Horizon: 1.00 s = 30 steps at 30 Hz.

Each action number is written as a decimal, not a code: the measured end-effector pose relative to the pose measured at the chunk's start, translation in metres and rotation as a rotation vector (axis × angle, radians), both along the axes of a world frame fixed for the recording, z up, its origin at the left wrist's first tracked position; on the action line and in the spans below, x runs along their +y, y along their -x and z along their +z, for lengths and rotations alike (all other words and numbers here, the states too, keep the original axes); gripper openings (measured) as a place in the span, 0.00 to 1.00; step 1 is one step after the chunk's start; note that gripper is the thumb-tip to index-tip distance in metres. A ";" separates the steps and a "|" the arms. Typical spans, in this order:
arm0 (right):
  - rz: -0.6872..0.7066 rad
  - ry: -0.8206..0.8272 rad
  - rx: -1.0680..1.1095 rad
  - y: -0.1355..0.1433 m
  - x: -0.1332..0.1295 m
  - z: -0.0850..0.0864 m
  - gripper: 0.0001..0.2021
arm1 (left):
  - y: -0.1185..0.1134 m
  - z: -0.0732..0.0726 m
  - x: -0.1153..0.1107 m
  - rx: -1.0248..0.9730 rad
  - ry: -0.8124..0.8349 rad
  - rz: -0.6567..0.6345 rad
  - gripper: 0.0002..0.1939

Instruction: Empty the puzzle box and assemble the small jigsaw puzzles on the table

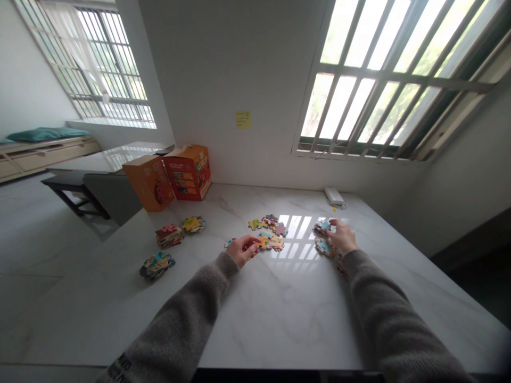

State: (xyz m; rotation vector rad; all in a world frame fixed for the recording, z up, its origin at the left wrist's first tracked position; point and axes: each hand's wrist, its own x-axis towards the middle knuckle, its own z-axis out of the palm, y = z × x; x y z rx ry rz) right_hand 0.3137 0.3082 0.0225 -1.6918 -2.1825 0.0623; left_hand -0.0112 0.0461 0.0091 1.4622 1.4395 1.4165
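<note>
My left hand (242,250) is at the left end of a small group of joined jigsaw puzzle pieces (275,243), its thumb and forefinger slightly apart. Whether its fingertips touch the pieces is hard to see. My right hand (343,235) has its thumb and fingers closed at the edge of a bluish pile of puzzle pieces (321,227), pinching a piece there. Just below that pile lies another light blue and orange pile (325,247). More pieces (342,265) are partly hidden by my right wrist. Behind the joined group lie loose pieces (270,221).
Stacks of puzzle pieces stand at left: pink-topped (169,235), yellow (194,224) and blue-green (157,265). Two orange boxes (187,173) stand at the table's back left. A white device with a cord (334,197) lies by the wall. The white marble-patterned table (259,319) reflects the window.
</note>
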 end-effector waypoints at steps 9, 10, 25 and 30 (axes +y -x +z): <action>0.544 -0.191 0.037 0.080 -0.082 0.002 0.13 | 0.022 0.011 0.000 0.566 -0.089 0.255 0.11; 0.656 -0.174 0.042 0.096 -0.098 -0.001 0.12 | 0.025 0.010 0.000 0.658 -0.079 0.262 0.11; 0.819 0.149 0.506 0.162 -0.161 -0.006 0.11 | 0.022 0.010 -0.005 0.894 0.000 0.215 0.22; 0.764 0.787 1.301 0.163 -0.184 0.009 0.15 | 0.011 0.016 -0.005 0.704 -0.323 0.213 0.17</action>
